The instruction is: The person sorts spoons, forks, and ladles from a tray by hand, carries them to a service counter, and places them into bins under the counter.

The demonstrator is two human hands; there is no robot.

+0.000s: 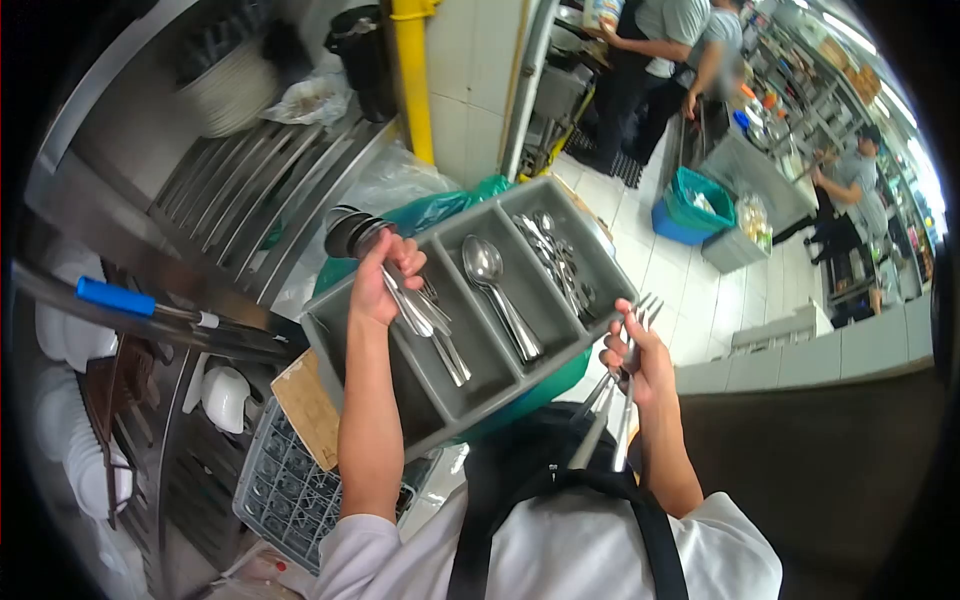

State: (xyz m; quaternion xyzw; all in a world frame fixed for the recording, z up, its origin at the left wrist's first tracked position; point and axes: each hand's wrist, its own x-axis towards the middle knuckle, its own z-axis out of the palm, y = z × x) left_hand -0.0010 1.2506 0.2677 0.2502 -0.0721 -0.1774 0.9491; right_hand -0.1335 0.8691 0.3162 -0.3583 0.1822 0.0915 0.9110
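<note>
Dividers [482, 312] are splitting up the gray tray [598, 240], but open air is sitting right above the big spoons [484, 262]. The left forearm [370, 420] is kinda blocking the leftmost slot.

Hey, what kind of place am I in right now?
Probably a restaurant's back kitchen, near the dishwashing area: there's a cutlery tray with sorted spoons, slatted metal racks holding stacked plates, and aproned workers beyond.
</note>
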